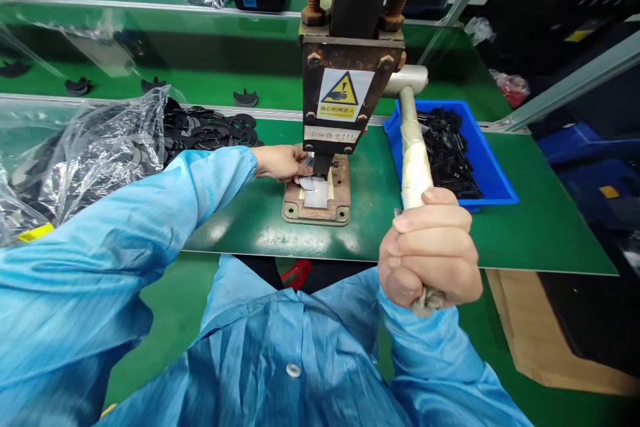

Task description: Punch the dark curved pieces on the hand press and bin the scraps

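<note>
My right hand [431, 250] is wrapped round the pale, tape-bound lever handle [415, 160] of a hand press [353, 53]. The lever rises from my fist to a metal cross bar on the press's right side. Beside the ram, my left hand [283, 162] has its fingers closed on a small flat dark part [306, 182], mostly covered by the fingers and the ram. Under the ram a whitish plate [316, 195] lies on the brownish press base [333, 213]. The ram's lower end is close to the part; whether it touches cannot be made out.
Left of the press, black curved parts [210, 128] spill from a clear plastic bag [115, 160]. A blue bin [493, 163] of black parts stands at right. Several curved pieces lie along the ledge behind, one [245, 99] near the press. A black bin [260, 3] stands further back.
</note>
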Demonstrator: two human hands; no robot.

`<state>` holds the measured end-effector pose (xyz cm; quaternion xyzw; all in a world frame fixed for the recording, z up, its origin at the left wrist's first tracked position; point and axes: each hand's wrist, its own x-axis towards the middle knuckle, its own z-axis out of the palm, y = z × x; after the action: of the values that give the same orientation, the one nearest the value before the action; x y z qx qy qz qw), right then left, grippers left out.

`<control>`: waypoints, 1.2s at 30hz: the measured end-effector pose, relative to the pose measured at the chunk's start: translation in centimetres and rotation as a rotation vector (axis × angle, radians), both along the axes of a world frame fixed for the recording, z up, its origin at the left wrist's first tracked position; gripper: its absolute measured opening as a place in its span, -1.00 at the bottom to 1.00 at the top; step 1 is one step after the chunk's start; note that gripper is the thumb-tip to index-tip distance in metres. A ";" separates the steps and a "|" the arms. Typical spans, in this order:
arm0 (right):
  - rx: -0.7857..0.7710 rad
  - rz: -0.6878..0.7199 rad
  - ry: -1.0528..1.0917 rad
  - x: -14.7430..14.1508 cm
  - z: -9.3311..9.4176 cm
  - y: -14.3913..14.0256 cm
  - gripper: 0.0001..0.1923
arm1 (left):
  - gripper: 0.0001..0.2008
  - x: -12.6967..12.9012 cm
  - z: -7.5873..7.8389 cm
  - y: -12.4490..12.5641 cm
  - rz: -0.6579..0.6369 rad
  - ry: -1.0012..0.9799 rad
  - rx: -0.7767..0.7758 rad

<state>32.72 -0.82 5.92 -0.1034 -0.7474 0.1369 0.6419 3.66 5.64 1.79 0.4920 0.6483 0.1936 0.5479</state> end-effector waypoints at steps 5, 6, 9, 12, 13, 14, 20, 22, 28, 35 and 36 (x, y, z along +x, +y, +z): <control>0.012 -0.016 0.025 -0.2 -0.3 0.2 -0.64 | -0.63 0.5 0.3 0.5 -0.010 0.038 -0.051; 0.014 -0.016 0.019 -0.1 -0.3 0.3 -0.64 | -0.63 0.6 0.2 0.3 0.005 0.022 -0.048; 0.030 0.001 -0.016 0.3 0.0 0.3 -0.65 | -0.63 0.9 0.1 -0.7 0.069 -0.035 0.014; 0.042 0.021 -0.069 0.7 0.2 0.3 -0.65 | -0.64 -0.1 1.1 -2.3 0.074 -0.153 0.140; 0.038 0.021 -0.085 0.9 0.2 0.2 -0.65 | -0.65 -0.9 1.6 -2.9 0.068 -0.189 0.194; 0.031 0.018 -0.093 0.9 0.1 0.2 -0.65 | -0.66 -2.1 2.2 -3.4 0.070 -0.200 0.255; 0.029 0.007 -0.019 0.5 -0.4 0.7 -0.62 | -0.77 -11.0 3.1 -6.5 0.131 0.532 0.437; 0.047 0.011 -0.009 0.4 -0.5 1.0 -0.61 | -0.78 -12.7 1.9 -7.3 0.040 0.816 0.349; 0.053 -0.005 -0.037 0.6 -0.4 1.1 -0.64 | -0.45 -12.0 -1.9 -7.8 -0.073 1.120 0.263; 0.093 -0.020 -0.019 0.4 -0.3 1.3 -0.60 | -0.50 -9.9 -2.5 -7.5 -0.145 1.258 0.274; 0.094 -0.021 -0.016 0.4 -0.3 1.3 -0.60 | -0.52 -9.8 -2.4 -7.6 -0.147 1.258 0.275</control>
<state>33.09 0.49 5.59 -0.0819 -0.7569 0.0943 0.6415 -6.15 -1.93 -0.57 0.6203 0.7793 -0.0884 0.0069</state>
